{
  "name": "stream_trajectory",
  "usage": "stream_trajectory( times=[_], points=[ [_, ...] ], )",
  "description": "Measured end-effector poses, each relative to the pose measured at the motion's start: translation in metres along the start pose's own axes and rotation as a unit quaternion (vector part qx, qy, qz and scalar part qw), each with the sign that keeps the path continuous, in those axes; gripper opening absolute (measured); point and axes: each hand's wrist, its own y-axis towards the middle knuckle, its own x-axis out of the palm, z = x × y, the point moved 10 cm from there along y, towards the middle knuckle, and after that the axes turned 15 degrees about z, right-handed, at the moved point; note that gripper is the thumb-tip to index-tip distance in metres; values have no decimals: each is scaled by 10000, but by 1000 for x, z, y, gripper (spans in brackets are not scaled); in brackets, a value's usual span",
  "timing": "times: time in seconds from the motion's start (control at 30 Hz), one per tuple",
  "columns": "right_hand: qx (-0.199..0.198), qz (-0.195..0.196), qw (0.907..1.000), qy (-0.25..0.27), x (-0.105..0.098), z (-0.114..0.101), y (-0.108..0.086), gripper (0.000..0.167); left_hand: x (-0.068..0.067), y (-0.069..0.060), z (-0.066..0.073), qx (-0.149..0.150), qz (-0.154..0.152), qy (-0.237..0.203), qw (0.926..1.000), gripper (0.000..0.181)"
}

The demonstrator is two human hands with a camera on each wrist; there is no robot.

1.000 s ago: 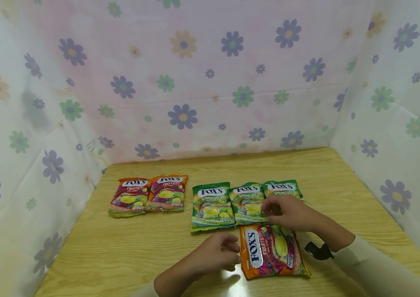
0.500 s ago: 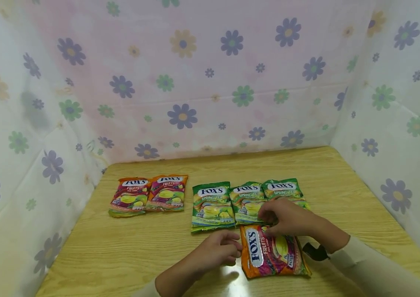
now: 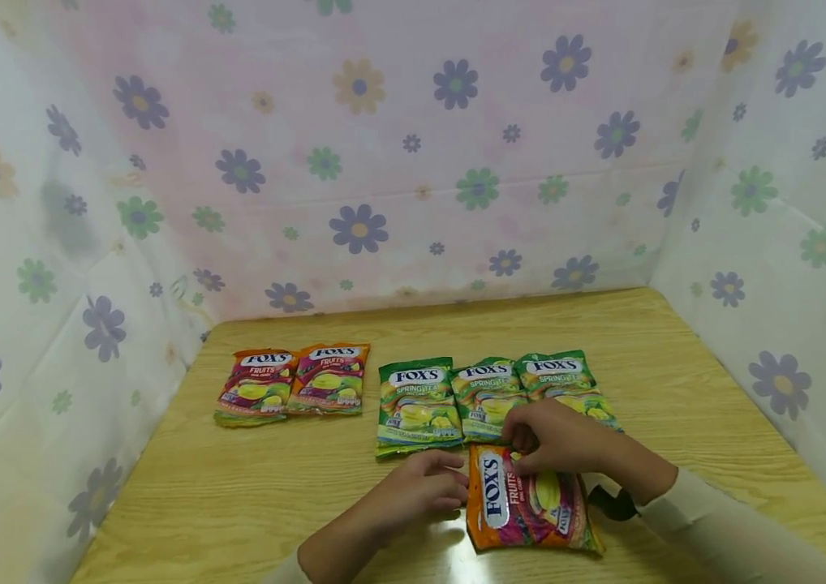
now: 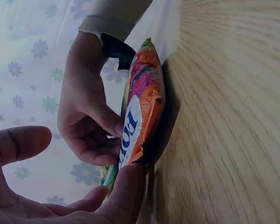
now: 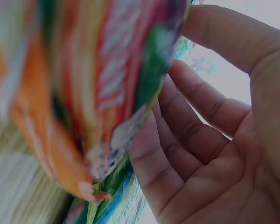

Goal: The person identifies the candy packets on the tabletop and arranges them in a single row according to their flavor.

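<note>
Orange bag shifted slightly left; right hand pinches it, left hand near.

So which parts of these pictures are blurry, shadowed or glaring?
Head view: white glare on the wood-grain table near the sideways Fox's Fruits candy bag; left wrist view: that bag's dark shadow on the table; right wrist view: the bag blurred up close, the right hand noticeably sharper.

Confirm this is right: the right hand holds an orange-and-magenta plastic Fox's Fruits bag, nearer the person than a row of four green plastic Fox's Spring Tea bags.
Not four: the head view shows three green plastic Spring Tea bags in that row. The right hand does hold the orange-and-magenta plastic Fruits bag.
</note>
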Motion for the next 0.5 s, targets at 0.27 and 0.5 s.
stream_trajectory(
  times=[0.27,0.5],
  points=[
    [30,117,9999,-36,5,-5,3,32,-19,0,-3,14,61,310,9995,50],
    [21,21,10000,-69,8,-6,1,30,-36,-8,-23,-380,-206,1014,9939,34]
  ],
)
